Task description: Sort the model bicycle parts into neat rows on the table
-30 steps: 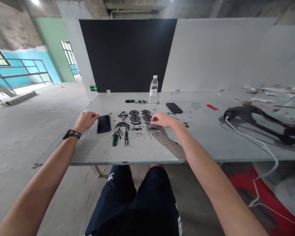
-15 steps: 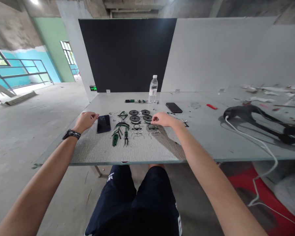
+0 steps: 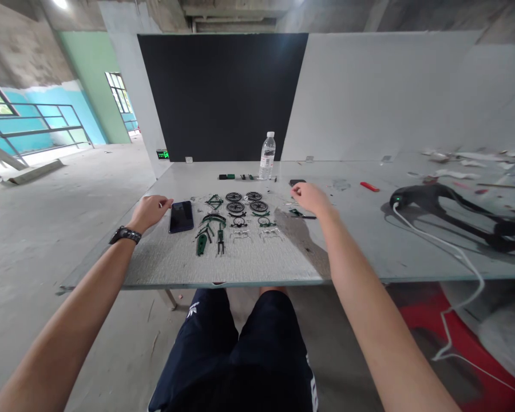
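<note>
My left hand [image 3: 152, 210] rests on the table with its fingers curled closed, its fingertips next to a dark phone [image 3: 181, 217]; nothing shows in them. Farther right, my right hand [image 3: 311, 197] is over small loose parts, fingers drawn together and pointing down; whatever they pinch is hidden. It partly covers a second black phone [image 3: 297, 182]. Between the hands lie sorted model-bicycle parts: black spoked wheels [image 3: 234, 206], a green frame [image 3: 214, 201], curved green pieces [image 3: 213, 218], a black fork [image 3: 220, 240], a green flat piece [image 3: 201, 244] and thin clear pieces [image 3: 271, 233].
A water bottle [image 3: 266, 155] stands at the back, near dark green and black pieces [image 3: 227, 177]. To the right lie a red object [image 3: 369, 186] and a black headset-like strap [image 3: 438, 200] with a white cable [image 3: 463, 257]. A black panel [image 3: 223, 97] rises behind the table.
My right hand has left the small parts below the wheels and moved right and away from me, toward the second phone. My left hand has stayed put.
</note>
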The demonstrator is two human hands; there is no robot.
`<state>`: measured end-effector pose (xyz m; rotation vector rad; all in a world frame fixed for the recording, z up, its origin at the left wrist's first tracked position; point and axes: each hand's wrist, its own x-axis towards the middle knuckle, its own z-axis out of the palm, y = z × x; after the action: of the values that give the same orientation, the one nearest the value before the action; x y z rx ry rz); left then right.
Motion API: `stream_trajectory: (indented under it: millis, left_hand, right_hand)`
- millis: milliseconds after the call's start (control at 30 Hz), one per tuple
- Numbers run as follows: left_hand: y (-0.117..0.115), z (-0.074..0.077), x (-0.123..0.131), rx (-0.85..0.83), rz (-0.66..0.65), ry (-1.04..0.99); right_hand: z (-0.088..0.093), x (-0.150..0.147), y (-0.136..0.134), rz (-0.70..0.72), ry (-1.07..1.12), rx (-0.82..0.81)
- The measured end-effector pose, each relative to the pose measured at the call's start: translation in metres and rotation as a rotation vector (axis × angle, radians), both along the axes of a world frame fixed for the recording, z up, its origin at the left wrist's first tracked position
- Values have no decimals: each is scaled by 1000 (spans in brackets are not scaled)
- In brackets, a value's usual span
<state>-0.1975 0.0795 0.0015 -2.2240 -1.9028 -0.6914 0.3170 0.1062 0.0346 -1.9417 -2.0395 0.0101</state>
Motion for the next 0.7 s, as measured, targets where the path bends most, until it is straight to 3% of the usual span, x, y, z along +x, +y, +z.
stream_trajectory:
  millis: [167, 400, 567, 700]
  left_hand:
    - [-7, 5, 5, 21, -13, -3]
    - [-16, 27, 35, 68, -111, -6]
    - [-21, 39, 78, 95, -304, 34]
    - [-26, 43, 114, 194, -564, 204]
  right_hand:
    - [-5, 23, 14, -97, -62, -10]
    - [-4, 19, 51, 49, -100, -43]
    - [-3, 19, 70, 151, -129, -65]
    - [-9, 14, 80, 262, -136, -62]
